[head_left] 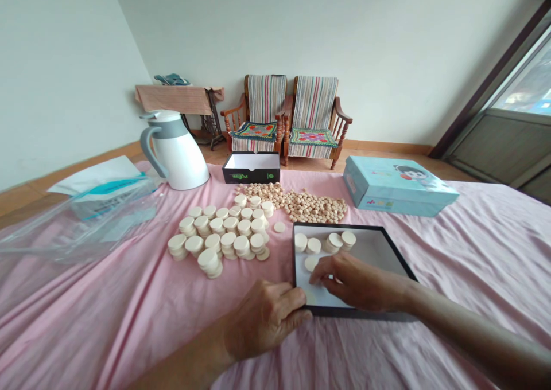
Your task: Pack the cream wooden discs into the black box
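Note:
My left hand (273, 312) rests at the near left corner of a shallow black box lid (379, 246) with a white inside. Its fingers and thumb close on the lid's edge. Over the lid's inside, my right hand (346, 278) has its fingers curled in a pinch, and what they may hold is hidden. Right by those fingertips lies a pale round wooden disc (311, 262). Short stacks of such discs (334, 241) stand along the lid's far side. Left of the lid, many stacked discs (230, 226) cover the cloth, and a single disc (279, 227) lies apart.
Behind the discs is a heap of small wooden pieces (316, 206). Farther back stand a black open box (252, 169), a white-grey jug (178, 155) and a light blue box (400, 186). Clear plastic packaging (81, 218) lies left on the pink cloth (142, 309).

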A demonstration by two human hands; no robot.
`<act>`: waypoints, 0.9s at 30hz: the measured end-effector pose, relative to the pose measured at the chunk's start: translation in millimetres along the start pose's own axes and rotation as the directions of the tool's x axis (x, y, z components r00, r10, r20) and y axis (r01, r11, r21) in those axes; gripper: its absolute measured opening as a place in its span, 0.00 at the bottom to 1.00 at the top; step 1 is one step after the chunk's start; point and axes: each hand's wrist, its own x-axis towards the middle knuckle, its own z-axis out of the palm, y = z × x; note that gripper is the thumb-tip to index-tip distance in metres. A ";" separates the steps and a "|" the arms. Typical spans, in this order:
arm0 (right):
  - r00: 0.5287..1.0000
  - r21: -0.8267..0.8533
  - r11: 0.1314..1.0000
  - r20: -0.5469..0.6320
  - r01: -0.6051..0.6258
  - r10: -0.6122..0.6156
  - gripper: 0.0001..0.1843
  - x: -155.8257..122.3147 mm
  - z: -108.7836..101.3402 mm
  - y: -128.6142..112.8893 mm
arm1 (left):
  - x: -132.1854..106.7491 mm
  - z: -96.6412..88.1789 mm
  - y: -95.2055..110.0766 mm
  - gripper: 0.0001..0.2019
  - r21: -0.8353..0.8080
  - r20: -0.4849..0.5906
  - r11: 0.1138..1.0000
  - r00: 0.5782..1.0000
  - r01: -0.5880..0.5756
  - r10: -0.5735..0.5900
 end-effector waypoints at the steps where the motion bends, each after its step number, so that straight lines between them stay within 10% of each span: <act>1: 1.000 0.028 1.000 0.002 0.008 -0.008 0.15 -1.7 1.5 0.2 | -0.1 0.4 -0.2 0.12 -0.001 0.002 1.000 1.000 0.001 -0.001; 9: 0.986 -0.068 0.988 -0.109 -0.136 0.128 0.16 3.3 1.2 1.7 | 1.2 -0.9 0.9 0.11 -0.009 0.002 1.000 1.000 0.006 -0.006; 18: 0.993 -0.302 0.953 0.119 0.025 0.011 0.16 5.5 0.9 2.6 | 0.3 0.3 0.0 0.13 -0.019 -0.004 1.000 1.000 0.009 -0.009; 27: 0.991 -0.290 0.952 0.055 -0.101 0.122 0.17 -0.2 -0.6 6.4 | 0.2 0.4 0.4 0.13 -0.015 -0.004 1.000 1.000 0.013 -0.013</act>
